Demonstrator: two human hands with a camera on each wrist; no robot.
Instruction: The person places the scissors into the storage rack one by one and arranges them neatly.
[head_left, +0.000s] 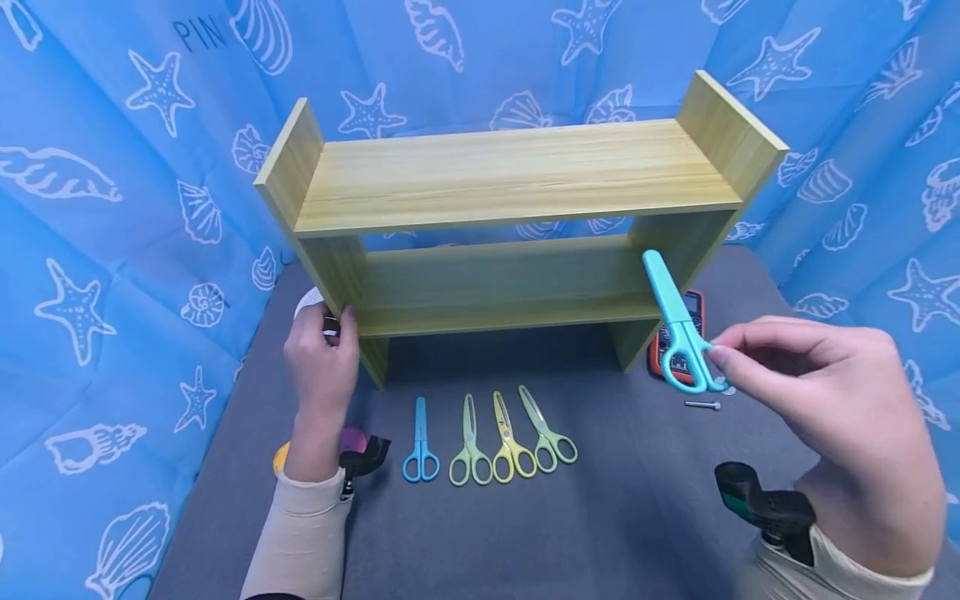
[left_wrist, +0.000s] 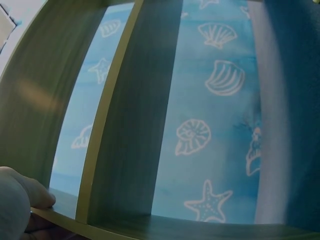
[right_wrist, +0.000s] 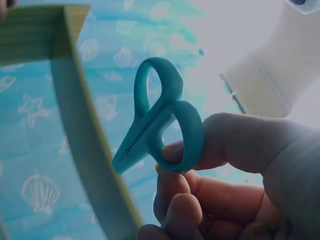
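Observation:
A two-tier wooden shelf (head_left: 517, 171) stands toward the back of the grey table. My left hand (head_left: 322, 358) grips the front edge of its left side panel, the thumb on the inner face; in the left wrist view the thumb (left_wrist: 42, 196) lies over the panel's edge. Turquoise scissors (head_left: 670, 292) are held up by my right hand (head_left: 840, 383), thumb and fingers pinching one handle loop. Their covered blades point up and away, overlapping the shelf's right side in the head view. In the right wrist view, a fingertip shows inside the near loop of the scissors (right_wrist: 172, 80).
Before the shelf lie blue scissors (head_left: 421, 425), two light-green pairs (head_left: 469, 429) and a yellow pair (head_left: 501, 417). An orange-red cased device (head_left: 657, 367) and a bolt (head_left: 702, 405) are at the right. Yellow (head_left: 281, 457) and purple (head_left: 352, 439) things sit behind the left wrist.

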